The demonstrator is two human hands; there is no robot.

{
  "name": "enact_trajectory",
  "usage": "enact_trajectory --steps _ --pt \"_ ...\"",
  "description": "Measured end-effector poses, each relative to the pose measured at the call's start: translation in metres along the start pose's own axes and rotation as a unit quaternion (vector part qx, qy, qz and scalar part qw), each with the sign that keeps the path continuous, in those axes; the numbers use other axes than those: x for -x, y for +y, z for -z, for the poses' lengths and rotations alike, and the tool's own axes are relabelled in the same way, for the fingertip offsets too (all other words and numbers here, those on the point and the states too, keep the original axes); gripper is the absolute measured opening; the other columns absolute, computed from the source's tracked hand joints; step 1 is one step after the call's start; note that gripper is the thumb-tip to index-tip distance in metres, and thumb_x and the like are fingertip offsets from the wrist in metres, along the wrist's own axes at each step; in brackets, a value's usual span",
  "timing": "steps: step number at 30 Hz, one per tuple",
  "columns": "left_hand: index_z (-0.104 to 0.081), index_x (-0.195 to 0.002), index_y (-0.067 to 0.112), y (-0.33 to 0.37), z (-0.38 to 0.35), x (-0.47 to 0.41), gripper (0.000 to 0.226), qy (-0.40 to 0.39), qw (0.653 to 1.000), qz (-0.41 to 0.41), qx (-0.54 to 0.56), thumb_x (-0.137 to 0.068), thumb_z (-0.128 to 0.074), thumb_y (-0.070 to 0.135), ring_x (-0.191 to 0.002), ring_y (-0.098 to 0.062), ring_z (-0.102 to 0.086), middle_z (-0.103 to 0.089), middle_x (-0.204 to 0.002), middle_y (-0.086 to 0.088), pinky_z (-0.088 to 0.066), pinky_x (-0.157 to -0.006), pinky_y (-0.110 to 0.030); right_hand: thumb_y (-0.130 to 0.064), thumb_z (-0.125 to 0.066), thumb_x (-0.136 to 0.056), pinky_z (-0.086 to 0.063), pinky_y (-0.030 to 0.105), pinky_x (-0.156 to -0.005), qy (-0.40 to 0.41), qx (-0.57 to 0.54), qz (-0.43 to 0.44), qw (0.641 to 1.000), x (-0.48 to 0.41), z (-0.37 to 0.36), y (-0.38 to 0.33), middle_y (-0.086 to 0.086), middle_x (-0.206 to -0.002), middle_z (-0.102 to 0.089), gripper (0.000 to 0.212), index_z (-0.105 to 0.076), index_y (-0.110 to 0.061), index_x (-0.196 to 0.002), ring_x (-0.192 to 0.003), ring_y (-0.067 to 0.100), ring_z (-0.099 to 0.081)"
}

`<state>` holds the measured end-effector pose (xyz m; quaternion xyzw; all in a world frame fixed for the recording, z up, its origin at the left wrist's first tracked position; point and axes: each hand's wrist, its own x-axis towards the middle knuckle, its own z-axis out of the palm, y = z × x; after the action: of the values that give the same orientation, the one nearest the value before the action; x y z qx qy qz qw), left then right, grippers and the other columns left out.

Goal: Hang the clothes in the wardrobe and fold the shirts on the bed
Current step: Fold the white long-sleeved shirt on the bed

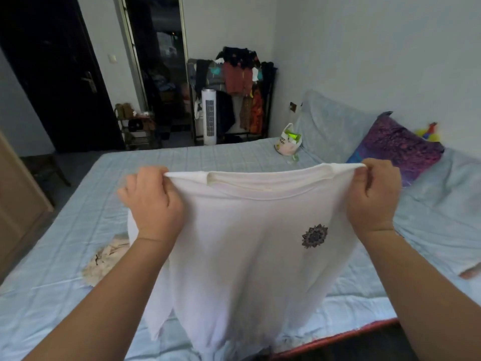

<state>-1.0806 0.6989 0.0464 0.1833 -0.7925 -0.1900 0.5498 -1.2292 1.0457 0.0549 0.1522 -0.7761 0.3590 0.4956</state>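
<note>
A white T-shirt (250,256) with a small dark flower print on the chest hangs stretched in the air over the bed (65,256). My left hand (153,201) grips its left shoulder and my right hand (374,196) grips its right shoulder, collar at the top between them. The hem hangs down to the bed's near edge. A cream crumpled garment (106,259) lies on the sheet at the left, partly hidden behind my left forearm and the shirt.
A purple pillow (393,147) and a plastic bag (287,140) lie at the bed's far right. A clothes rack (234,95) full of garments and a white tower fan (209,115) stand by the far wall. A wooden wardrobe edge (18,199) is at left.
</note>
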Motion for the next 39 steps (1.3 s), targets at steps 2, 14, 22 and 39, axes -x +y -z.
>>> enact_trajectory --steps 2,14,22,39 --pt "-0.058 -0.094 0.011 0.000 -0.016 0.001 0.017 -0.013 1.000 0.001 -0.008 -0.086 -0.044 0.007 -0.084 -0.016 -0.031 -0.044 -0.086 0.004 -0.014 -0.076 -0.030 -0.021 -0.047 -0.095 -0.038 0.049 -0.074 0.002 0.000 0.009 1.000 -0.002 -0.007 0.014 0.017 -0.087 -0.058 0.015 -0.059 -0.011 -0.094 -0.081 0.035 -0.049" --pt "-0.059 -0.096 0.018 -0.059 -0.217 0.005 0.023 -0.108 0.984 0.059 -0.125 -0.081 -0.043 0.016 -0.093 -0.029 -0.044 -0.059 -0.093 -0.008 -0.023 -0.081 -0.040 -0.016 -0.054 -0.092 -0.032 0.040 -0.072 -0.140 0.008 -0.037 0.989 -0.008 -0.188 0.141 0.016 -0.084 -0.061 0.011 -0.061 -0.009 -0.090 -0.079 0.034 -0.048" --pt "-0.064 -0.104 0.014 -0.133 -0.383 0.032 0.029 -0.235 0.938 0.107 -0.232 -0.083 -0.044 0.019 -0.100 -0.035 -0.052 -0.062 -0.101 -0.011 -0.027 -0.087 -0.044 -0.023 -0.048 -0.092 -0.040 0.045 -0.070 -0.323 0.031 -0.115 0.939 0.031 -0.376 0.255 0.005 -0.076 -0.054 0.015 -0.056 -0.019 -0.079 -0.078 0.034 -0.054" --pt "-0.050 -0.103 0.021 -0.388 -0.687 0.181 0.017 -0.405 0.839 0.191 -0.308 -0.094 -0.036 0.025 -0.096 -0.025 -0.043 -0.050 -0.098 0.000 -0.026 -0.082 -0.044 -0.023 -0.041 -0.102 -0.040 0.047 -0.079 -0.479 0.196 -0.073 0.853 0.253 -0.697 0.428 0.016 -0.097 -0.060 0.023 -0.061 -0.012 -0.103 -0.092 0.041 -0.053"
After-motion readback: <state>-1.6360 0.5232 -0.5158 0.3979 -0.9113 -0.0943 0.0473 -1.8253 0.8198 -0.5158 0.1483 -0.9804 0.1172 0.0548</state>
